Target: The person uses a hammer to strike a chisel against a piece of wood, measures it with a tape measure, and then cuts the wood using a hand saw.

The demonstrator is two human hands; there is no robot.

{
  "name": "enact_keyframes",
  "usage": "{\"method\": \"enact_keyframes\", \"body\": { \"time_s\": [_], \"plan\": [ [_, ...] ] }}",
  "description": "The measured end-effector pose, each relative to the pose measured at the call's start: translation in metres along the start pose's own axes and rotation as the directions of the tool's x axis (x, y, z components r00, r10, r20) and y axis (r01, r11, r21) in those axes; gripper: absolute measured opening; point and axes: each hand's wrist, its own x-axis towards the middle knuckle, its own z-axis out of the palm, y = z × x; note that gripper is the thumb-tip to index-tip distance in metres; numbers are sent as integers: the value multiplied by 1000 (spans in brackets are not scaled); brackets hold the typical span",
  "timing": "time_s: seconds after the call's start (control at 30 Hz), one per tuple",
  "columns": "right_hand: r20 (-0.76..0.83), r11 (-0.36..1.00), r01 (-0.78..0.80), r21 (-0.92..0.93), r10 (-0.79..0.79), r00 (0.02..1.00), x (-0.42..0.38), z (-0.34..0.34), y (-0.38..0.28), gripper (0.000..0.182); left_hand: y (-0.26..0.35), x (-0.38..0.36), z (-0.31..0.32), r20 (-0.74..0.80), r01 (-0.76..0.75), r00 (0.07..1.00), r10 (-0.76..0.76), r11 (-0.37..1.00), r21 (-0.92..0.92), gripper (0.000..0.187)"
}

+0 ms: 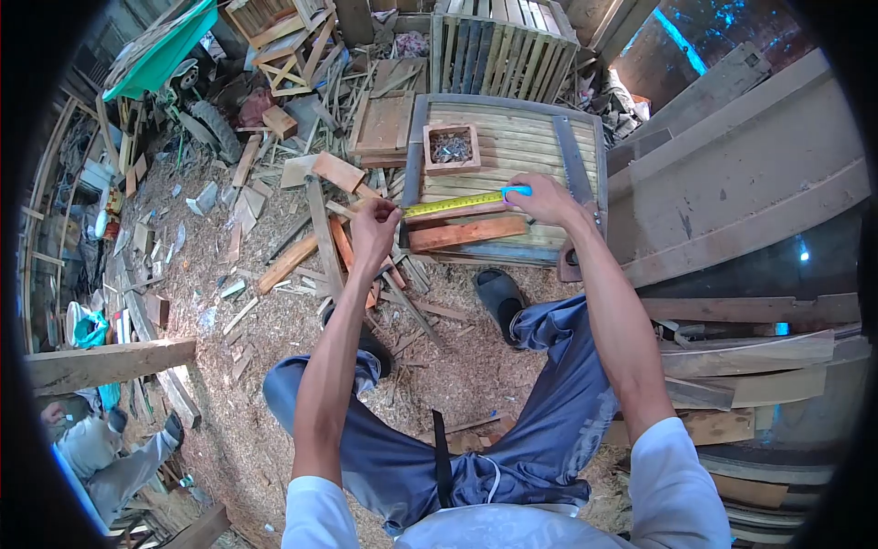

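Sitting low on a sawdust floor, knees up, dark trousers (512,430) nearest, one black sandal (498,297) planted just past the right knee. Off at the near left, another person (101,448) crouched by a thick beam (110,361), busy with something separate.

Further out, both arms stretched toward a slatted wooden panel (512,146) lying flat. Left hand (373,231) pinched shut on the free end of a yellow tape measure (455,203), holding it just off the panel's left edge. Right hand (541,199) closed around the blue tape case, resting on the slats near the right side. Tape pulled tight between the two, running left to right just above a reddish plank (468,232) lying across the near part of the panel. A hand saw (576,169) lying along the panel's right edge, right beside the right hand. Small wooden box (451,148) of nails or screws sitting further back on the slats.

Looks like the measuring step, sizing up the plank or the panel width. Next move probably calls for keeping the tape taut, reading the number and marking it; no pencil visible though. Beyond that, scrap offcuts (302,201) all over the left floor, a slatted crate (503,46) at the far end.
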Motion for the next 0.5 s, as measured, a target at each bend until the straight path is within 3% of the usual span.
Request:
{"method": "enact_keyframes", "body": {
  "time_s": [0.13, 0.3, 0.5],
  "plan": [
    [-55, 996, 3, -87, -8, 998, 3, 6, 7, 43, 3, -4, 4, -19, -67, 997, 69, 995, 80, 22],
    [-65, 998, -14, -64, 10, 998, 1, 6, 9, 42, -13, 1, 11, -47, -120, 991, 126, 987, 109, 20],
    [-19, 995, -46, -84, 44, 999, 2, 4, 9, 41, -7, 4, 14, -48, -7, 999, 13, 993, 120, 21]
  ]
}}
